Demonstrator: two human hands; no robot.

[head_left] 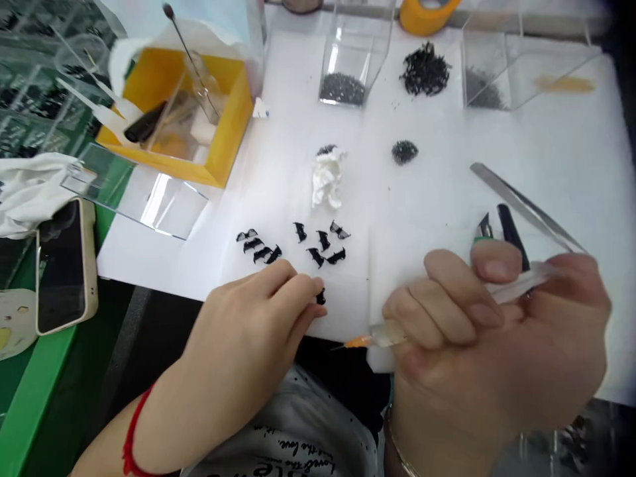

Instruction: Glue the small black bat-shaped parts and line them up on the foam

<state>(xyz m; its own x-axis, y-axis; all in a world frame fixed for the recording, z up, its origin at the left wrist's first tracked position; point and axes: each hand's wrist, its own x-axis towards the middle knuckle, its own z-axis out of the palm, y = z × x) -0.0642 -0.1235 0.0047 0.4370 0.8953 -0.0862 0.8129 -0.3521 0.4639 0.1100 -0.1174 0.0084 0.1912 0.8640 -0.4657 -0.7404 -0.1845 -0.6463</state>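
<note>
**"Where's the left hand (251,318)?"**

"At about seven o'clock in the view, palm down, with a red cord on the wrist. Its fingers curl loosely and reach toward the middle of the white sheet (427,199). One small black piece (320,297) sits just beside the fingertips. I can't tell whether they're pinching anything."

"And the right hand (497,351)?"

"Low at about five o'clock and closed around a clear syringe (517,286), fingers wrapped over the barrel. The syringe's orange tip (356,342) points toward nine o'clock."

"Where are the other black pieces (298,244)?"

"In a loose cluster on the sheet, at twelve o'clock from the left hand, below a wad of white tissue (326,179)."

"Anything near the right hand?"

"Steel tweezers (527,205) and small pliers (484,228) lie just beyond it, at twelve o'clock."
</note>
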